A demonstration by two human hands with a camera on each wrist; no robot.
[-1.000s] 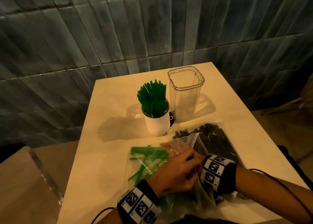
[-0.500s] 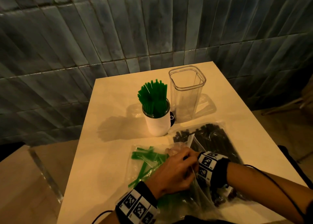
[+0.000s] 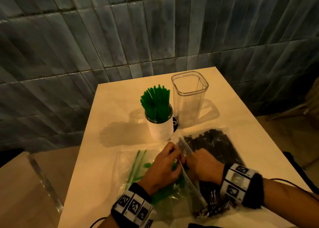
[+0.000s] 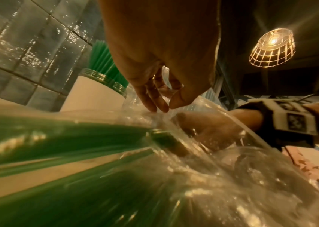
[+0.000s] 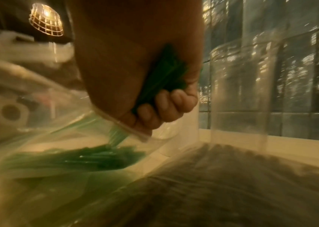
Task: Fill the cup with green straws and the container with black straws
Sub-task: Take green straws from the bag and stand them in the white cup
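A white cup [image 3: 159, 129] packed with upright green straws [image 3: 156, 102] stands mid-table, and a tall clear square container [image 3: 189, 98] stands empty right of it. Two clear bags lie in front: the green straw bag [image 3: 131, 169] on the left, the black straw bag [image 3: 217, 145] on the right. My left hand [image 3: 174, 157] pinches the green bag's open edge [image 4: 176, 113]. My right hand [image 3: 195, 162] is at that opening, and its curled fingers [image 5: 166, 106] grip a bundle of green straws [image 5: 164, 76]. More green straws [image 5: 77, 161] lie inside the bag.
The pale table [image 3: 120, 93] stands in a corner of grey tiled wall [image 3: 120, 38], with its left and right edges close to the bags. A wire-shade lamp [image 4: 271, 49] hangs overhead. A lower wooden surface [image 3: 25, 184] lies to the left.
My right hand has drawn back out from under the left hand, toward the right, with green straws in its grip. The left hand has shifted forward onto the bag's edge.
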